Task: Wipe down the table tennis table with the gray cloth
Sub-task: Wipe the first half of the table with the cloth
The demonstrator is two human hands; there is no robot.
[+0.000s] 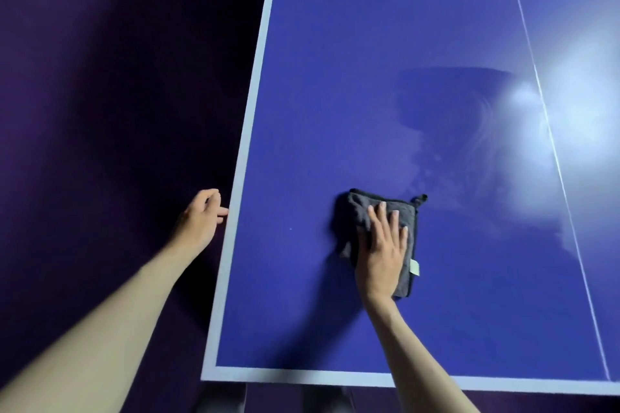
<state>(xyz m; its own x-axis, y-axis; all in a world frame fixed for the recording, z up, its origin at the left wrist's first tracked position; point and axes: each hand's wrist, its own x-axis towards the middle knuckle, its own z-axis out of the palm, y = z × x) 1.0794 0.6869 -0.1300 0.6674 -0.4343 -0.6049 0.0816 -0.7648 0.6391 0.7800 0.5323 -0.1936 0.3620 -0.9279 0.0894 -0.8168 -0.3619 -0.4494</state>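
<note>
A gray cloth (pixel 360 214) is lying bunched and folded on the blue bench (pixel 335 77), a table tennis top, in its near left part, a little in from the left white edge line (pixel 250 131). The right hand (pixel 382 250) is pressing flat on the cloth, fingers spread and palm down, not clenching it. A small dark loop (pixel 421 199) is sticking out at the cloth's far right corner, and a pale tag (pixel 415 267) is showing on its right side. The left hand (pixel 201 216) is hovering off the bench, just beside the left edge, fingers loosely curled and holding nothing. A thin white centre line (pixel 550 131) is running away to the right, with bright glare and smeared streaks (pixel 446 131) lying beyond the cloth. The floor (pixel 100 77) on the left is looking dark purple.
</note>
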